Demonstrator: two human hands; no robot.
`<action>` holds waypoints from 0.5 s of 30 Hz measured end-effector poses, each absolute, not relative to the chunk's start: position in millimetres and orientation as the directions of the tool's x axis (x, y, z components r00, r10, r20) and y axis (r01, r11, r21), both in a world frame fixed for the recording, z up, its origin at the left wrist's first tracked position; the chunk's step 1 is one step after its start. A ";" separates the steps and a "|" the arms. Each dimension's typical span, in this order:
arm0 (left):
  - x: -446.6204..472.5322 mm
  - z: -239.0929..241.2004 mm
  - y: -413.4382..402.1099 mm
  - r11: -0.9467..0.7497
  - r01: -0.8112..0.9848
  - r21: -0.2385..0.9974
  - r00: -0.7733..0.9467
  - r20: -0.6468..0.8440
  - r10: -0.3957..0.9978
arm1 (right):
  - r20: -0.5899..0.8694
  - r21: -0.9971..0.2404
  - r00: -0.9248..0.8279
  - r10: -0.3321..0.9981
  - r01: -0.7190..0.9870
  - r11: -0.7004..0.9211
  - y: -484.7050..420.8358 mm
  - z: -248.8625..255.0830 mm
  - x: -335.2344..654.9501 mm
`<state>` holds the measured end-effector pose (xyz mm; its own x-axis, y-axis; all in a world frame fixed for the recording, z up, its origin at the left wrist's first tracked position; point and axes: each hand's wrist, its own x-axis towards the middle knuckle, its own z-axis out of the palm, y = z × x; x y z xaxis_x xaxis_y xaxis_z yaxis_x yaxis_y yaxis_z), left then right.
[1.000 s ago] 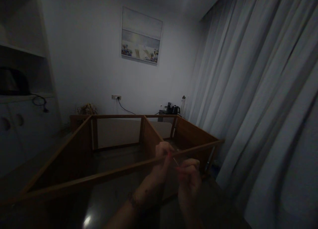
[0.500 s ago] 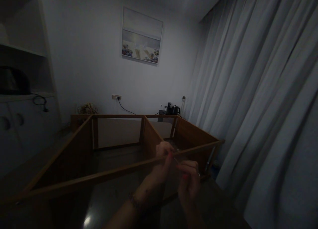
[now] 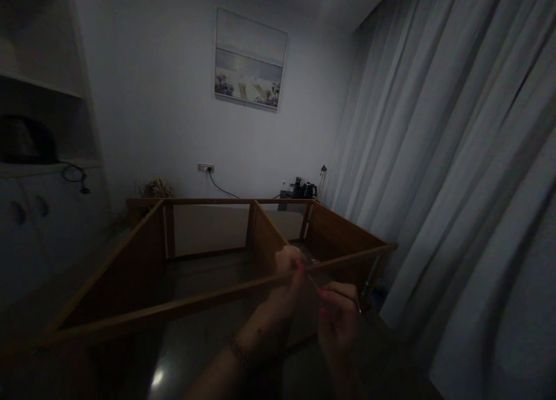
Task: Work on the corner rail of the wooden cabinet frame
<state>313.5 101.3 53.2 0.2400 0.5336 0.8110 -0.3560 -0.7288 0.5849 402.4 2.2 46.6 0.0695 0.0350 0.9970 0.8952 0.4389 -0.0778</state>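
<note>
A brown wooden cabinet frame (image 3: 208, 298) lies open on the dark floor, with a middle divider (image 3: 264, 232) and a thin near rail. My left hand (image 3: 287, 281) is closed at the near rail where the divider meets it, fingertips pinched on the rail's top edge. My right hand (image 3: 339, 319) is just right of it and a little lower, closed on a thin metal tool (image 3: 313, 282) whose tip points up toward the left fingers. What kind of tool it is stays unclear in the dim light.
Grey curtains (image 3: 456, 174) hang along the right side, close to the frame's right end. White cupboards and shelves (image 3: 39, 203) stand at the left. A picture (image 3: 249, 59), a wall socket (image 3: 205, 168) with cable and a dark kettle (image 3: 304, 190) are at the far wall.
My right hand has slid slightly right and down with the thin tool. The view has shifted a little, and the left hand stays on the rail.
</note>
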 end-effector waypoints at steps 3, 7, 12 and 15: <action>313.8 52.5 101.7 -0.728 -0.353 0.588 0.251 0.809 0.532 | 0.996 -0.085 0.083 0.025 0.888 0.452 2.4 44.8 402.1; 315.9 52.1 103.1 -0.727 -0.366 0.581 0.238 0.814 0.530 | 0.976 -0.212 0.207 0.065 0.841 0.498 2.7 38.2 397.6; 317.0 53.7 103.4 -0.728 -0.361 0.583 0.225 0.812 0.539 | 0.932 -0.352 0.343 0.118 0.775 0.525 -0.8 41.3 387.2; 319.9 52.9 104.5 -0.732 -0.379 0.566 0.203 0.823 0.531 | 0.919 -0.377 0.378 0.115 0.753 0.540 -2.0 47.0 382.7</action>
